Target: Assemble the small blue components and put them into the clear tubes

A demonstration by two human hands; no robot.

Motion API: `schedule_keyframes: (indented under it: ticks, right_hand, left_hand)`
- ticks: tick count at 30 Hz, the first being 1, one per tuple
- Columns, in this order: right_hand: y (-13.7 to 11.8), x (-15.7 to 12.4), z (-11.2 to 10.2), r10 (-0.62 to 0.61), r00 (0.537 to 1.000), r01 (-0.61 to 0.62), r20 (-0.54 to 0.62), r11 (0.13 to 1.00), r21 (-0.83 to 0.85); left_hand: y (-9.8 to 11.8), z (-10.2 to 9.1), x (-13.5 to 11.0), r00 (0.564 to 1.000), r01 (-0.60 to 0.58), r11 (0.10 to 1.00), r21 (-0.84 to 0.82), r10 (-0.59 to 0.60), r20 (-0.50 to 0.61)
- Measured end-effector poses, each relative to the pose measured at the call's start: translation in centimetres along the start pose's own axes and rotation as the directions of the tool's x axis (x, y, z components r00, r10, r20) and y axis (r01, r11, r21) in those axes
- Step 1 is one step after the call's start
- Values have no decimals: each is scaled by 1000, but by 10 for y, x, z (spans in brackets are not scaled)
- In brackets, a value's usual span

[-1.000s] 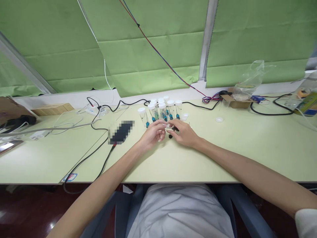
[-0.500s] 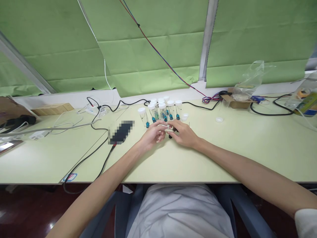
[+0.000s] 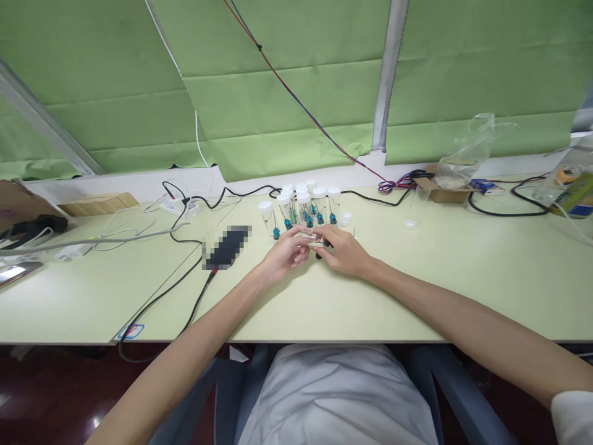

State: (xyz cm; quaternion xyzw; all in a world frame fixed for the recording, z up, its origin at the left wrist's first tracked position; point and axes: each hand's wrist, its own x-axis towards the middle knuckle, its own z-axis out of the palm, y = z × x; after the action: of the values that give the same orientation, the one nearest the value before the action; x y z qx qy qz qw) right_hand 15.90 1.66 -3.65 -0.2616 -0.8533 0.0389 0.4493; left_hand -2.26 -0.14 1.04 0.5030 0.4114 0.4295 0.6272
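My left hand and my right hand meet over the middle of the table, fingertips almost touching. Between them is a thin, pale, shiny piece, pinched by the fingers and too small to name. Below my right fingertips a small black thing shows, mostly hidden. Just beyond my hands stand several clear vials with white caps, each with a blue-green part and dark wire inside. Loose white caps lie to the right of the vials.
A blurred-out dark device with a black cable lies left of my hands. Another white cap is at the right, before a cardboard box with a plastic bag. Cables and a power strip lie back left.
Both hands stay in nearly the same place. Only the fingers and the thin piece between them have shifted slightly.
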Motion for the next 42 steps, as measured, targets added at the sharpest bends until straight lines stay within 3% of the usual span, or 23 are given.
schedule_keyframes:
  ticks: [5,13,20,30,37,42]
  right_hand:
    - [-3,3,1,51,997,-50,-50,999,19]
    - [-6,6,1,181,977,-177,-113,983,46]
    - [-8,7,-3,285,954,-281,-94,958,57]
    - [-13,8,-6,186,982,-188,32,979,73]
    - [5,10,-13,197,980,-194,-41,979,55]
    - [26,9,-23,221,968,-228,-121,973,-44]
  left_hand:
    - [1,3,0,999,-38,998,-51,37,-25]
    - [3,6,-2,978,-208,975,-80,207,-15]
    - [-5,5,0,899,-397,872,286,432,-70]
    - [-7,7,-1,868,-412,794,447,491,-73]
    - [-6,6,1,838,-423,770,478,533,-118]
    - [-6,4,1,829,-414,755,508,544,-132]
